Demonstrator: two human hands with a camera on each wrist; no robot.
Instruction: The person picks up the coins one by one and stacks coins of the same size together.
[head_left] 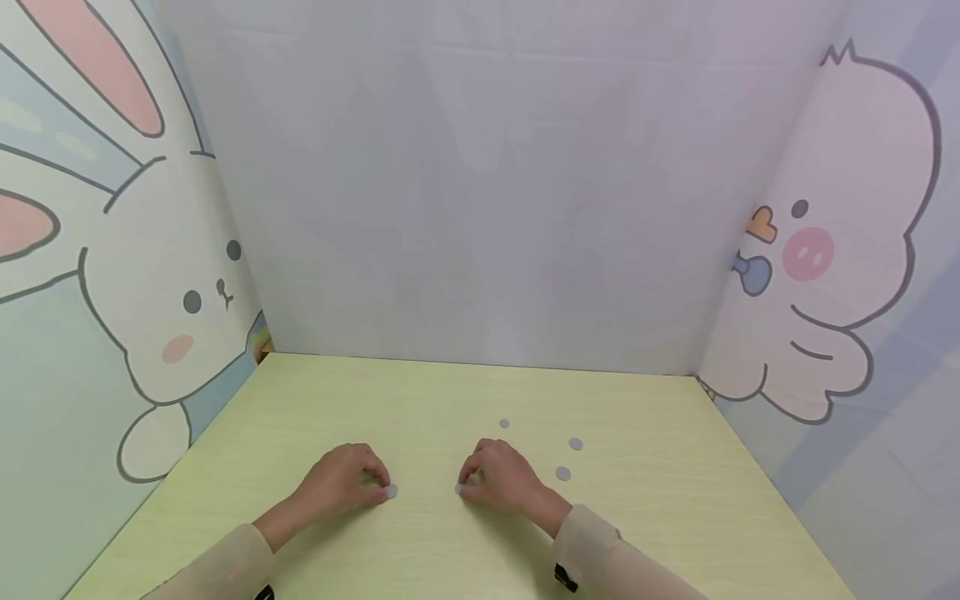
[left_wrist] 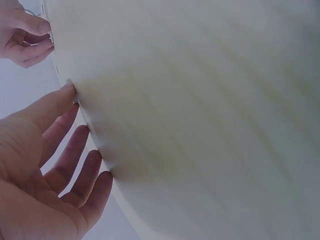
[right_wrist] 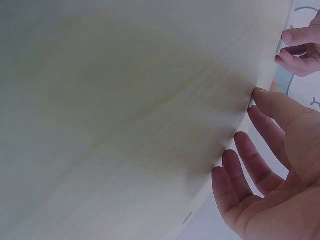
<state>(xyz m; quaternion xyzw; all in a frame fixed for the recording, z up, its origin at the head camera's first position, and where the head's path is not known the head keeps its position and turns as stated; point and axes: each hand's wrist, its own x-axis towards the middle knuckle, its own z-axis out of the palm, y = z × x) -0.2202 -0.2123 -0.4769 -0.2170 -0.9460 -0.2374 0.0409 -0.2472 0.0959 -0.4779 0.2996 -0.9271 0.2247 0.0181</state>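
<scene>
In the head view my left hand (head_left: pixel 347 479) rests low on the table, thumb and index finger pinching a flat silver-grey coin (head_left: pixel 392 491). Across a short gap, my right hand (head_left: pixel 501 475) pinches another coin (head_left: pixel 459 488), mostly covered by the fingertips. The left wrist view shows the left hand (left_wrist: pixel 55 155) with the coin (left_wrist: pixel 70 81) edge-on at the thumb tip, the other fingertips touching the tabletop. Likewise, in the right wrist view, the right hand (right_wrist: pixel 275 150) has its coin (right_wrist: pixel 251 102) between thumb and index finger.
Beyond and right of the right hand lie three loose coins: a far one (head_left: pixel 505 423), a right one (head_left: pixel 576 444) and a nearer one (head_left: pixel 563 474). The pale yellow table (head_left: pixel 360 392) meets a plain back curtain (head_left: pixel 480 208). Cartoon-printed curtains (head_left: pixel 165 275) flank both sides.
</scene>
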